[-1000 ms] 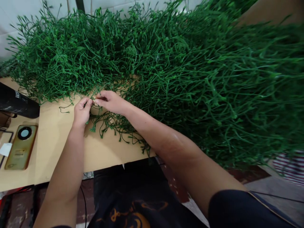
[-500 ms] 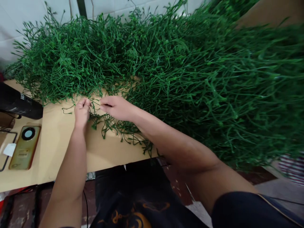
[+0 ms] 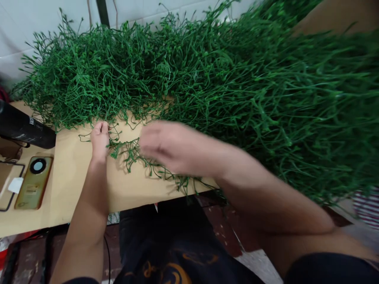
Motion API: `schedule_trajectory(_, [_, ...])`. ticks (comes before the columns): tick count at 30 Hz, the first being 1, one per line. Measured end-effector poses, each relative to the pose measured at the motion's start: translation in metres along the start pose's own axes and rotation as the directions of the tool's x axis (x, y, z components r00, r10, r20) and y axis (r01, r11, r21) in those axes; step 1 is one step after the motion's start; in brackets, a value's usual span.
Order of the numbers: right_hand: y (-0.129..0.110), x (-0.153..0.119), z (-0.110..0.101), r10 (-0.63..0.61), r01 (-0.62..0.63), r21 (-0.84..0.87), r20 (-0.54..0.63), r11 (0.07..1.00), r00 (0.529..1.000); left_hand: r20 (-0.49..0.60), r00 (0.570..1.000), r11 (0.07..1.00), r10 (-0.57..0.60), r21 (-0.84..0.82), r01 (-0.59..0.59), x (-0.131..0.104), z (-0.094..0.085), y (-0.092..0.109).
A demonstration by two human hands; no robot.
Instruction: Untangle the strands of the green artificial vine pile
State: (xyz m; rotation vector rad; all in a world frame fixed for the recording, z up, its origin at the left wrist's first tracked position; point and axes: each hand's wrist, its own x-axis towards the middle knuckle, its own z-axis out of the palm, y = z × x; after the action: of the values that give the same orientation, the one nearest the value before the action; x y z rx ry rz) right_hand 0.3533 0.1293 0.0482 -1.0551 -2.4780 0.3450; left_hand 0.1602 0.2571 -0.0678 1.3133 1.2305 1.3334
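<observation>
My left hand (image 3: 100,136) is closed in a pinch on a thin green plastic stem (image 3: 114,131), just in front of the pile. To its right, my right hand (image 3: 168,146) is smeared by motion above loose green stems (image 3: 132,154) on the tan board (image 3: 79,169); whether its fingers hold anything does not show. A large heap of green artificial stems (image 3: 97,75) with small forked tips lies behind both hands. More long stems (image 3: 284,102) spread over the right side, partly behind my right forearm.
At the left edge lies a black cylinder with white lettering (image 3: 26,124). A gold phone (image 3: 34,183) rests in front of it, beside a dark-rimmed flat item (image 3: 8,181). A white tiled wall (image 3: 44,19) stands behind the heap, and brown cardboard (image 3: 340,17) at the back right.
My right hand has moved right and nearer to me, away from my left hand. The left hand has stayed almost in place, still pinching. The camera view has shifted slightly.
</observation>
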Motion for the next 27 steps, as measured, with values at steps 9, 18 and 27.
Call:
schedule_trajectory(9, [0.032, -0.049, -0.050, 0.588, -0.794, -0.288, -0.548, 0.536, 0.595, 0.075, 0.997, 0.984, -0.032, -0.170, 0.045, -0.005, 0.003, 0.002])
schedule_trajectory(18, [0.053, 0.071, 0.080, 0.493, -0.481, 0.137, -0.075, 0.866, 0.867, 0.183, 0.983, 0.990, 0.003, -0.142, 0.023, -0.004, 0.001, -0.002])
schedule_trajectory(27, [0.049, 0.067, 0.083, 0.431, -0.401, 0.257, -0.074, 0.880, 0.899, 0.110, 0.988, 0.991, -0.104, -0.075, 0.113, -0.004, 0.009, 0.007])
